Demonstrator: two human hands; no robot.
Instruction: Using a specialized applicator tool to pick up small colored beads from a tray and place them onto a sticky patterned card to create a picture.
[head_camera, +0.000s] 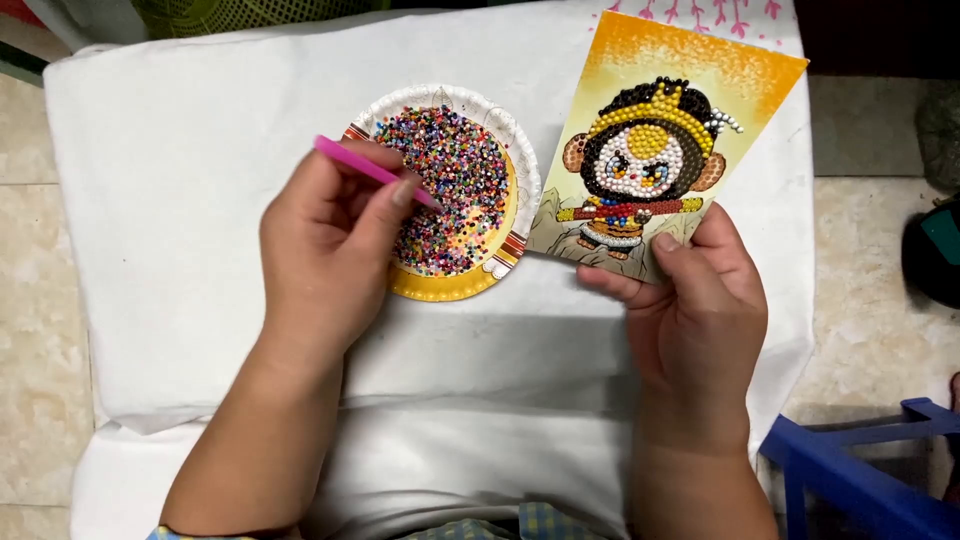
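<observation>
My left hand (325, 255) grips a pink applicator pen (372, 171), its tip down among the multicoloured beads (460, 180) heaped in a paper plate (520, 160). My right hand (695, 300) holds a bead-art card (665, 150) by its lower edge, tilted up to the right. The card shows a cartoon monkey figure in black, yellow and white beads on an orange background. Plate and card both lie over a white cloth (180, 150).
The white cloth covers a low surface above a tiled floor (40, 330). A blue plastic object (860, 470) stands at the lower right. A dark object (930, 255) sits at the right edge.
</observation>
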